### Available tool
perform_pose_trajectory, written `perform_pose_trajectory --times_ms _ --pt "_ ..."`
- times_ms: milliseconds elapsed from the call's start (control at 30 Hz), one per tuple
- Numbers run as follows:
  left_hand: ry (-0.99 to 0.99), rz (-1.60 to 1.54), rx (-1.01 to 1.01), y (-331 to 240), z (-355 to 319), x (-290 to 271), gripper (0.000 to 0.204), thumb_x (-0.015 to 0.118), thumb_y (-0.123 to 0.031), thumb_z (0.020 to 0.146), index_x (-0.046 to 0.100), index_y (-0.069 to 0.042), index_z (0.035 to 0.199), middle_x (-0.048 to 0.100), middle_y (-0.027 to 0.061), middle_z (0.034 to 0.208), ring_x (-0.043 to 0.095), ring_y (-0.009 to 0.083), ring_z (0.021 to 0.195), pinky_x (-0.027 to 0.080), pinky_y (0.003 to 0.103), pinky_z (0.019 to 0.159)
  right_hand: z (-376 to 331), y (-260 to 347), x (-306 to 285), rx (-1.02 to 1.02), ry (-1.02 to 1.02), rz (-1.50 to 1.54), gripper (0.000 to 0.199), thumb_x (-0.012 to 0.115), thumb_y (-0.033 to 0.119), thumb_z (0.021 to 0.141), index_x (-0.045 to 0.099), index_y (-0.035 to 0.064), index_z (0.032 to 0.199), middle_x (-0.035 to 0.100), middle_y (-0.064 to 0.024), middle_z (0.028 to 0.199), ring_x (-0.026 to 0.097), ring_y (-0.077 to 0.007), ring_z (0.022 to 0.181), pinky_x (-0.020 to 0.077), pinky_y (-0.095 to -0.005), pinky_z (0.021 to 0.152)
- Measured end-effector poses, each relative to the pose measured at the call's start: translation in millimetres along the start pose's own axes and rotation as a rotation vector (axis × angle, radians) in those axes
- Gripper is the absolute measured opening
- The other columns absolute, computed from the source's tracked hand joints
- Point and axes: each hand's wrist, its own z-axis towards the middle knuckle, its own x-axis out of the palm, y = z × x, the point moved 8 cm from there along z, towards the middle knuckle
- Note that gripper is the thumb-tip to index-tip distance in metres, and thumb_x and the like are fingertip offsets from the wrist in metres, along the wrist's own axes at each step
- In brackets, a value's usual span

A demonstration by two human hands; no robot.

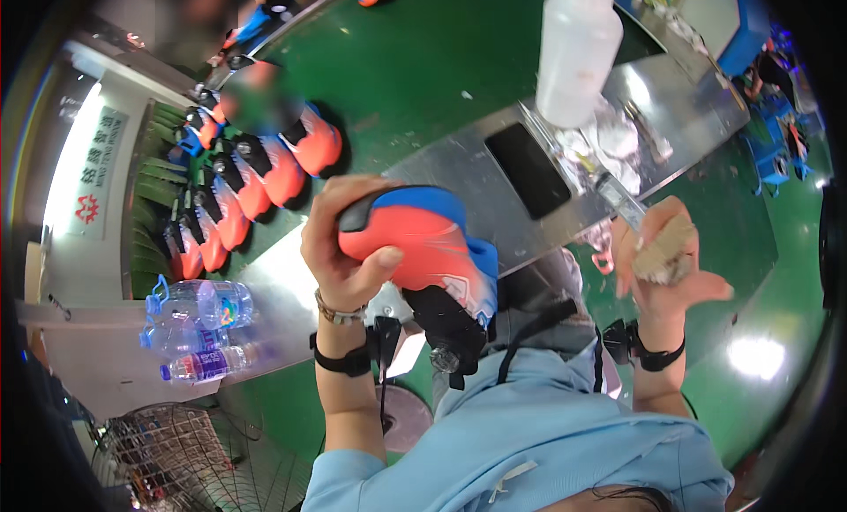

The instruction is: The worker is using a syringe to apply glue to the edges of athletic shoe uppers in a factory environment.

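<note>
Orange and blue, the shoe (410, 239) is before us, clamped in the fingers of our left hand (328, 247); our right hand (670, 296) bears a beige wad (668, 252), its grip unclear to us. We seem at a holding step; joining wad and shoe would call for a leftward reach. Beyond, a bottle label (210, 365) and wall sign (95, 172) carry print.

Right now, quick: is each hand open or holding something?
Left hand: closed around an orange-red and blue shoe.
Right hand: open, thumb spread, with crumpled beige cloth-like material on it.
</note>
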Motion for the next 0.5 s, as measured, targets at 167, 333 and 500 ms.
perform_pose_trajectory --times_ms 167,333,500 --pt "0.182 0.01 0.16 -15 23 34 0.051 0.074 -0.026 0.062 0.054 0.006 0.097 0.061 0.0177 0.087 0.061 0.0252 0.078 0.049 0.032 0.07 12 6 47 0.108 0.32 0.346 0.071 0.055 0.07 0.065 0.048 0.0019 0.083 0.055 -0.0082 0.055 0.049 -0.0122 0.04 0.0335 -0.0202 0.036" --pt "0.245 0.003 0.2 -16 22 45 0.057 0.07 -0.036 0.066 0.052 0.008 0.098 0.06 0.0192 0.087 0.06 0.0267 0.078 0.049 0.034 0.069 16 -6 59 0.28 0.524 0.357 0.061 0.052 0.067 0.072 0.051 0.0068 0.084 0.059 -0.0081 0.053 0.049 -0.0105 0.038 0.0332 -0.0182 0.035" --pt "0.321 0.022 0.236 -17 24 52 0.065 0.065 -0.048 0.071 0.048 0.008 0.1 0.058 0.021 0.088 0.059 0.0285 0.079 0.048 0.035 0.068 15 -13 59 0.45 0.547 0.289 0.06 0.051 0.065 0.074 0.052 0.0064 0.085 0.058 -0.0081 0.052 0.049 -0.0111 0.037 0.034 -0.0185 0.035"
